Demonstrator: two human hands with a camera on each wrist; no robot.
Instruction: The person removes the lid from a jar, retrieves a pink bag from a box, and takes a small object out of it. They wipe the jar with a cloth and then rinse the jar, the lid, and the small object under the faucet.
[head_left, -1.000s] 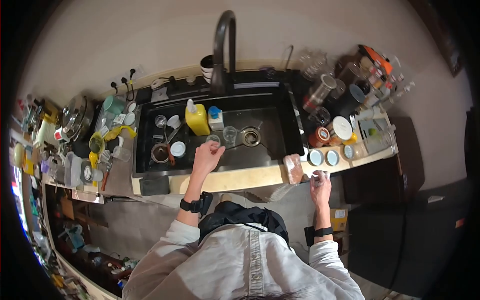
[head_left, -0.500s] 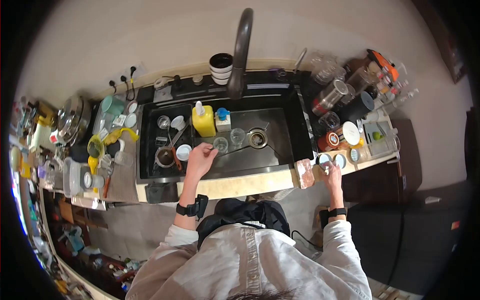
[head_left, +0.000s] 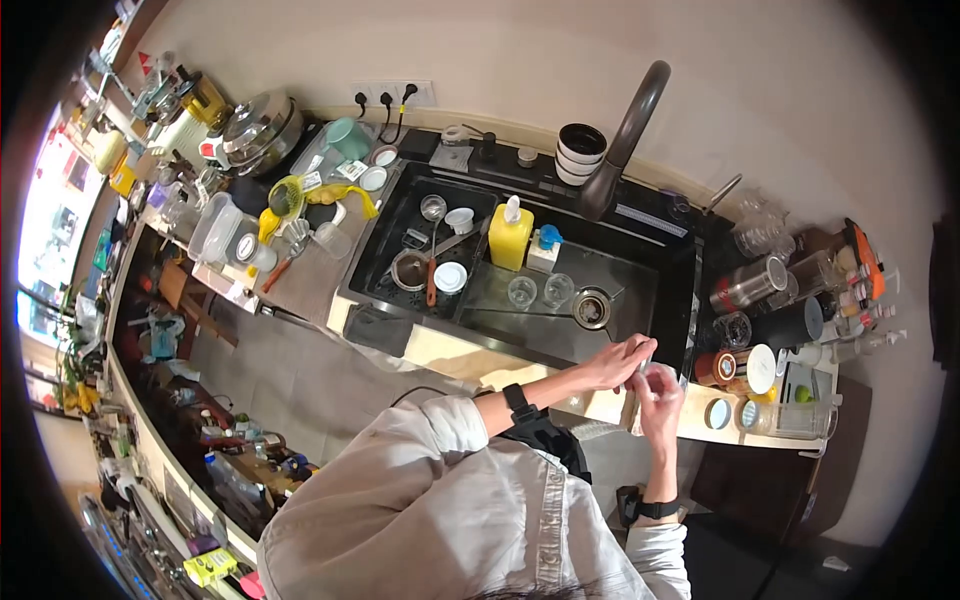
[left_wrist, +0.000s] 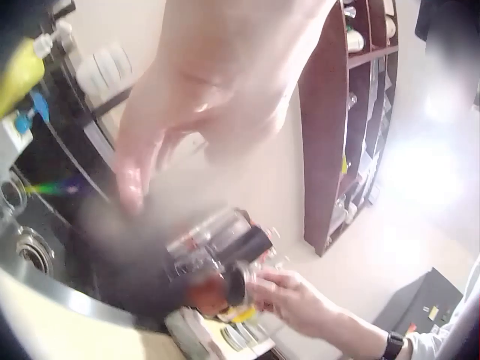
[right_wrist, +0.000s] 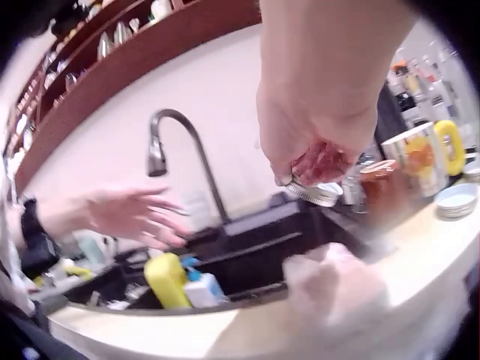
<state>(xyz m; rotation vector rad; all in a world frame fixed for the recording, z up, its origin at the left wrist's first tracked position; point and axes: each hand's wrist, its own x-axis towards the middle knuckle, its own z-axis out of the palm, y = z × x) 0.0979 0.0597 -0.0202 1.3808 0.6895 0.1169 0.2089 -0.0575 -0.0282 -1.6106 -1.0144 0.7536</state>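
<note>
My right hand point(head_left: 661, 398) pinches a round metal jar lid point(right_wrist: 318, 195) with a ridged silver edge, over the counter's front strip right of the sink. My left hand point(head_left: 612, 366) reaches across beside it, overlapping it in the head view. The right wrist view shows the left hand point(right_wrist: 139, 214) apart from the lid, its fingers spread and holding nothing. Another jar lid point(head_left: 718, 413), pale inside, lies on the counter to the right. A pinkish block-like thing point(right_wrist: 334, 283), blurred, sits on the counter below the right hand; the hands mostly hide it in the head view.
The black sink point(head_left: 640, 300) holds a yellow pump bottle point(head_left: 511, 236), a blue-topped white bottle point(head_left: 544, 250), two clear glasses point(head_left: 557, 290) and small dishes. A tall faucet point(head_left: 628, 140) rises behind. Jars, a steel flask point(head_left: 750, 285) and bottles crowd the right end.
My right hand has picked up one of the lids from the counter and come left. My left hand has moved right, from over the sink to beside it. The head view has turned.
</note>
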